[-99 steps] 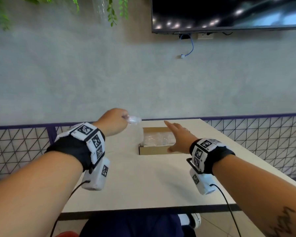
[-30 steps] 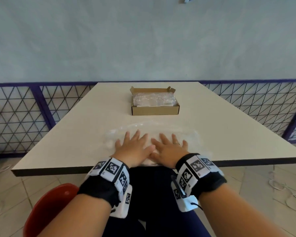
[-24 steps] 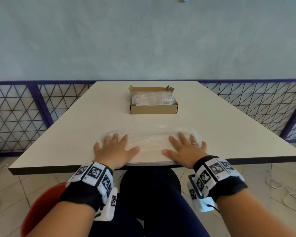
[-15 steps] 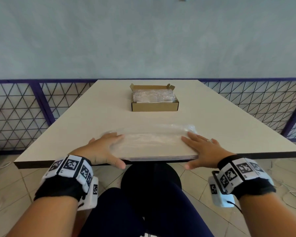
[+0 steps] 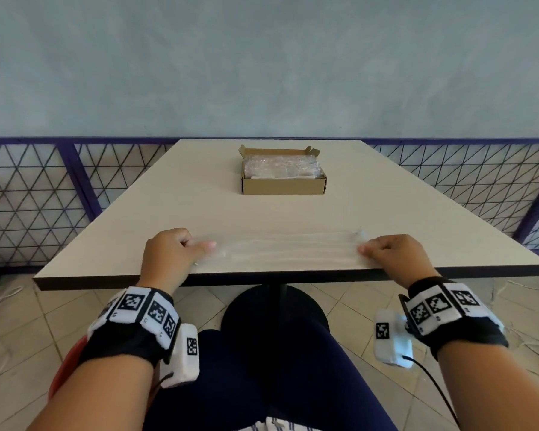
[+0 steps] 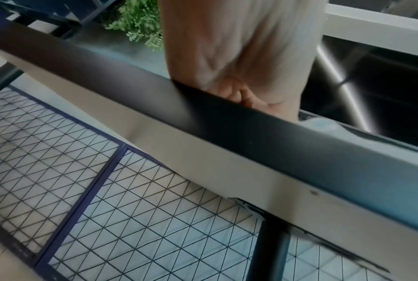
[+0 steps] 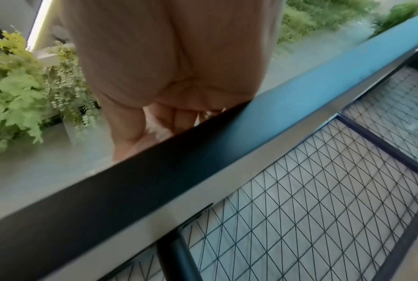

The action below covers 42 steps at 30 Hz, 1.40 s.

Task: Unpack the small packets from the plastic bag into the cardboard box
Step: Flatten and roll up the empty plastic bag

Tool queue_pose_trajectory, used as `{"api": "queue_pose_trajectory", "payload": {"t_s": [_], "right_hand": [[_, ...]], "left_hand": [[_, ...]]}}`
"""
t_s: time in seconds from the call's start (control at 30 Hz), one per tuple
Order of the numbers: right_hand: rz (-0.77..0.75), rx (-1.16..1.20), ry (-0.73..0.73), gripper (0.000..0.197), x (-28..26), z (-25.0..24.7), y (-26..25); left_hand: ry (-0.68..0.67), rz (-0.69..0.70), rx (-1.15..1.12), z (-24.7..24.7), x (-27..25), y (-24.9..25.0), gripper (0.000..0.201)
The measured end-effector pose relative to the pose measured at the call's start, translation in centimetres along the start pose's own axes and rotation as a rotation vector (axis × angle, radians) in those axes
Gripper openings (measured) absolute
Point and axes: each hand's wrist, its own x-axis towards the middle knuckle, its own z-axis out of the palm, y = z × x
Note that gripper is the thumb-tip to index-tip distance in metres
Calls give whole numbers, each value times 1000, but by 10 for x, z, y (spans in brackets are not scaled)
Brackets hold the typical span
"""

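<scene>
A clear plastic bag (image 5: pixel 285 248) lies flat and stretched along the near edge of the table (image 5: pixel 175 213). My left hand (image 5: pixel 171 250) pinches its left end with curled fingers. My right hand (image 5: pixel 389 248) pinches its right end the same way. Both wrist views show curled fingers (image 6: pixel 236 95) (image 7: pixel 176 117) above the dark table edge. An open cardboard box (image 5: pixel 283 185) stands farther back at the table's middle, filled with several small clear packets (image 5: pixel 280 169).
A purple-framed wire mesh fence (image 5: pixel 28 194) runs behind and beside the table. The black pedestal base (image 5: pixel 274 309) stands on the tiled floor below. A red chair edge (image 5: pixel 66 365) shows at lower left. Green plants (image 7: pixel 22 91) hang above.
My hands slid apart from the middle of the bag to its two ends, smoothing it flat, and have gone from flat palms to curled pinches on the ends.
</scene>
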Motion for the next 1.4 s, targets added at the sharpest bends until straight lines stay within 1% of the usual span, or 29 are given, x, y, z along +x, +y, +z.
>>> {"api": "queue_pose_trajectory", "payload": {"t_s": [0.07, 0.1, 0.17, 0.23, 0.3, 0.33, 0.4, 0.43, 0.5, 0.53, 0.57, 0.63, 0.7, 0.77, 0.83, 0.87, 0.97, 1.0, 1.07, 1.1, 1.17, 1.2, 1.23, 1.27, 1.3, 1.33, 1.37, 1.4], "right_hand": [[-67, -64, 64, 16, -1, 5, -2], [-110, -97, 94, 14, -2, 8, -3], [-224, -206, 163, 20, -4, 15, -2], [-374, -354, 216, 22, -5, 22, -4], [-486, -456, 194, 31, -4, 29, -1], [-505, -466, 159, 33, -5, 29, 0], [-458, -399, 90, 23, -8, 26, 2], [-400, -368, 47, 24, -11, 23, 4], [-306, -390, -43, 38, -15, 15, 8], [-277, -389, -63, 45, -15, 13, 9], [-256, -367, -70, 48, -15, 11, 9], [-224, -291, -67, 45, -14, 7, 7], [-194, -220, -70, 30, -14, 5, 8], [-175, -126, -51, 10, -15, 2, 10], [-146, -33, -19, 18, -14, 0, 10], [-129, -40, -16, 22, -13, 0, 8], [-107, -127, -33, 38, -7, 2, 0], [-91, -146, -21, 40, -3, 4, -3], [-69, -195, 20, 38, 3, 7, -6], [-59, -219, 36, 34, 6, 9, -7], [-53, -215, 70, 27, 8, 12, -9], [-59, -196, 86, 28, 9, 12, -9], [-67, -173, 89, 36, 9, 13, -10], [-69, -160, 71, 46, 9, 12, -11], [-61, -168, 43, 55, 9, 12, -12], [-40, -191, 15, 60, 9, 11, -12], [-29, -223, -6, 59, 9, 11, -13], [-30, -249, -16, 52, 10, 12, -12]], "left_hand": [[39, 28, 38, 3, 0, 0, 39], [40, 47, 47, 3, 0, 0, 31], [17, 97, 53, 3, 1, -1, 22], [-37, 160, 61, 1, -1, -4, 31], [-114, 194, 83, 0, -3, -7, 39], [-152, 200, 86, -1, -3, -9, 38], [-240, 197, 64, -6, -3, -10, 29], [-295, 190, 55, -10, -3, -8, 24], [-365, 174, 52, -13, -3, -5, 24], [-370, 160, 36, -14, -1, -4, 24], [-367, 144, 20, -15, 0, -3, 21], [-364, 122, 9, -17, 4, -4, 17], [-357, 107, 33, -19, 6, -6, 15], [-322, 89, 48, -18, 5, -6, 16], [-270, 70, 66, -14, 4, -6, 19], [-249, 58, 82, -11, 4, -5, 19], [-197, 21, 137, -4, 7, -3, 19], [-183, 2, 164, -2, 8, -2, 18], [-150, -38, 198, 3, 9, -1, 13], [-141, -64, 202, 3, 10, 0, 14], [-165, -111, 215, 1, 13, -1, 36], [-197, -124, 246, -1, 15, 0, 46], [-225, -119, 306, -2, 18, 1, 49], [-247, -116, 375, -2, 20, 2, 45], [-263, -116, 432, -2, 20, 4, 36], [-278, -118, 457, -1, 20, 7, 28], [-286, -102, 445, 0, 19, 9, 20], [-292, -77, 401, 0, 18, 11, 12]]}}
